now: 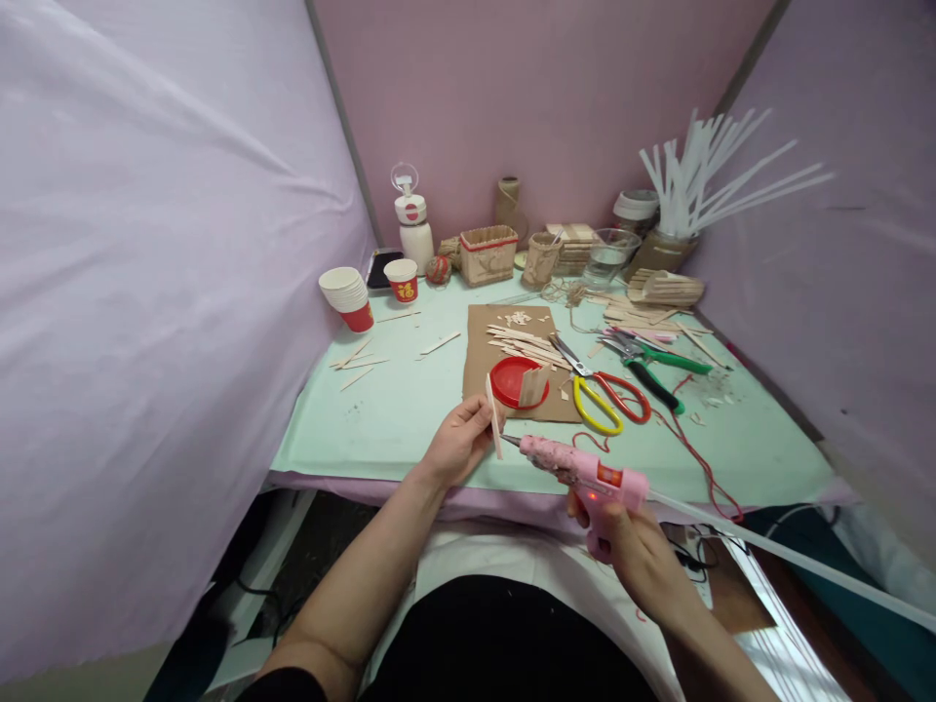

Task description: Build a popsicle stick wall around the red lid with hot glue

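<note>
Pinched in the fingers of my left hand is a pale wooden craft stick, held nearly upright by the table's front edge. My right hand is wrapped round the handle of a pink hot glue gun, whose orange light glows. The gun's nozzle points left, at or very close to the lower part of the stick; I cannot tell whether they touch. Just beyond my left hand lies a red round lid with a few short sticks standing upright at its right side.
Brown cardboard carries loose sticks and scraps. To its right lie scissors, green-handled pliers and red yarn. Paper cups, a white bottle and a stick basket stand behind. White glue sticks fill a jar.
</note>
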A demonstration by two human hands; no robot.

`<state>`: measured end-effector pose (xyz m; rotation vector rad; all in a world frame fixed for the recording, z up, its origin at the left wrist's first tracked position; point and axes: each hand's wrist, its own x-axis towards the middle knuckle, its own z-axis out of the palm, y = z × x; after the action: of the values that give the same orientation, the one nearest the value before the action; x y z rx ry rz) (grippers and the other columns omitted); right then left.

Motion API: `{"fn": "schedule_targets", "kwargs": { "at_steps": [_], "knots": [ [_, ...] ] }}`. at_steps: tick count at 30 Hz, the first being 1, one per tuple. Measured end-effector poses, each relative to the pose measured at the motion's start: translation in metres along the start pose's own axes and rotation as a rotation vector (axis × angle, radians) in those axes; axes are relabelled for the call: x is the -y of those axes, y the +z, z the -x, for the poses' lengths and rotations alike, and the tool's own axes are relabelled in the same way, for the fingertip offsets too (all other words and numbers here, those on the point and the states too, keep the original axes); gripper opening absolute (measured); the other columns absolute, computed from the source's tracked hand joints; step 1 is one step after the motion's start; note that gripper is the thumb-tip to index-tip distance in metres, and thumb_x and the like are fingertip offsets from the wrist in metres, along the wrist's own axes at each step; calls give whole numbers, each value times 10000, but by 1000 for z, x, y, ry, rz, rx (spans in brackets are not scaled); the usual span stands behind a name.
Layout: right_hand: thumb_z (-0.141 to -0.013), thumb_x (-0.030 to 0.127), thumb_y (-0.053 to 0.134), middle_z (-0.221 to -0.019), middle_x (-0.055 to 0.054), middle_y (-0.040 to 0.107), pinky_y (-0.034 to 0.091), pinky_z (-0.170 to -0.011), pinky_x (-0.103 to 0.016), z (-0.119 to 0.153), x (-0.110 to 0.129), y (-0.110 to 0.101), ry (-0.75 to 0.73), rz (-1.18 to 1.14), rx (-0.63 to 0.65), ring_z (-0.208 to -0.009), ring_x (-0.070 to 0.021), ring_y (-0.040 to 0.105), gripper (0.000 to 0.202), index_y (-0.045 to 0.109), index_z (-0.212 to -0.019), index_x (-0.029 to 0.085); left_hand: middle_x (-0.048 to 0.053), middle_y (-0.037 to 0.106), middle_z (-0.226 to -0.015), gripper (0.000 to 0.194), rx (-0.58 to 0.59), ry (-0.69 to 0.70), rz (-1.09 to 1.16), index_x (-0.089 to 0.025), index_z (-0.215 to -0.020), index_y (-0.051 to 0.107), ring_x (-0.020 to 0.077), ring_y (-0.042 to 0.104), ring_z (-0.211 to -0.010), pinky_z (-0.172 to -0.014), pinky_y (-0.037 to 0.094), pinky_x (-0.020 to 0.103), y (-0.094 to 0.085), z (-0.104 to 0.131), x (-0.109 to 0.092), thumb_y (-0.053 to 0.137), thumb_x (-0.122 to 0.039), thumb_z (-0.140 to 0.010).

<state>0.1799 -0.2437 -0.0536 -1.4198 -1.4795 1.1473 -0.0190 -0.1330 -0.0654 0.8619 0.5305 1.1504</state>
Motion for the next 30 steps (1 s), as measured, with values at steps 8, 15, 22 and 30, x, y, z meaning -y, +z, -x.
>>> {"fn": "schedule_targets", "kwargs": {
  "at_steps": [8, 15, 22, 30],
  "knots": [
    [-895, 672, 279, -555, 4, 495, 388, -457, -245, 0, -2, 0, 14, 23, 8, -480, -135, 451, 574, 559, -752, 192, 3, 489, -674, 318, -2, 2, -9, -144, -673, 557, 105, 427, -646, -614, 330, 237, 1, 0, 0, 701, -401, -791],
    [-894, 665, 283, -551, 10, 486, 399, -461, -248, 0, 0, -2, -17, 43, 3, -473, -134, 446, 568, 563, -731, 199, 2, 487, -670, 334, -34, 3, 6, -139, -665, 558, 99, 428, -638, -596, 334, 230, 1, -1, 0, 720, -411, -771],
    [-885, 678, 293, -555, 3, 503, 410, -483, -255, 3, 11, -3, 44, 81, -6, -499, -143, 468, 585, 577, -727, 192, -7, 482, -669, 318, -80, 8, 28, -145, -680, 560, 93, 421, -625, -592, 344, 221, 0, -2, 0, 737, -398, -757],
    [-901, 649, 295, -556, -1, 529, 424, -488, -255, 2, 9, -5, 1, 123, -9, -497, -141, 489, 571, 581, -707, 193, -9, 477, -673, 313, -76, 17, 11, -151, -693, 555, 97, 419, -631, -590, 348, 224, 0, -3, -1, 720, -406, -771]
  ]
}}
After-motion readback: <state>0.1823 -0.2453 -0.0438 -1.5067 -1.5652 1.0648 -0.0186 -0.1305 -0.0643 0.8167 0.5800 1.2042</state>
